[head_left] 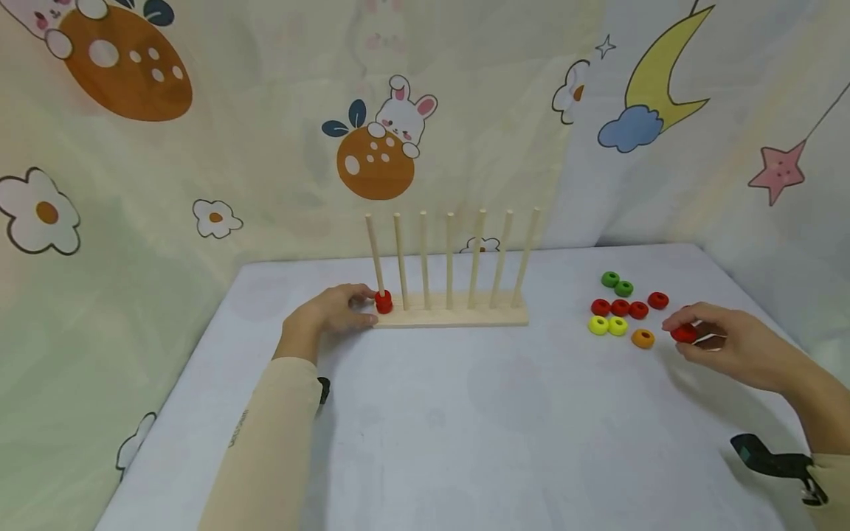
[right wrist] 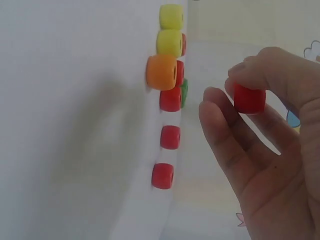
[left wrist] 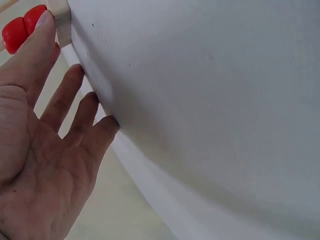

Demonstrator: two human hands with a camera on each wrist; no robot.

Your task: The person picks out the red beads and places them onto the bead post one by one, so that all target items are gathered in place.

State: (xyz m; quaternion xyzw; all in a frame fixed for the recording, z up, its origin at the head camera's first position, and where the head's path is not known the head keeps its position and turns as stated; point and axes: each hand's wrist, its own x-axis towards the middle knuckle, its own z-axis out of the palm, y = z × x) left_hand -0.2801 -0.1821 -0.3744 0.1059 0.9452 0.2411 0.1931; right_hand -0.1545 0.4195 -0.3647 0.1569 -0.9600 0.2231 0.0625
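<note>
A wooden peg rack [head_left: 451, 317] with several upright dowels stands near the back of the table. Two red beads [head_left: 384, 302] are stacked on its leftmost peg. My left hand [head_left: 332, 308] holds the left end of the base, thumb in front and index finger behind; in the left wrist view the thumb tip [left wrist: 46, 20] lies beside the red beads. Over at the right, my right hand [head_left: 737, 343] pinches a red bead [right wrist: 249, 99] between thumb and fingers, raised above the table.
Loose beads lie left of my right hand: two green [head_left: 623, 288], several red [head_left: 620, 308], two yellow [head_left: 598, 325] and one orange [head_left: 643, 338]. A patterned cloth [head_left: 285, 147] hangs behind the white table [head_left: 451, 428].
</note>
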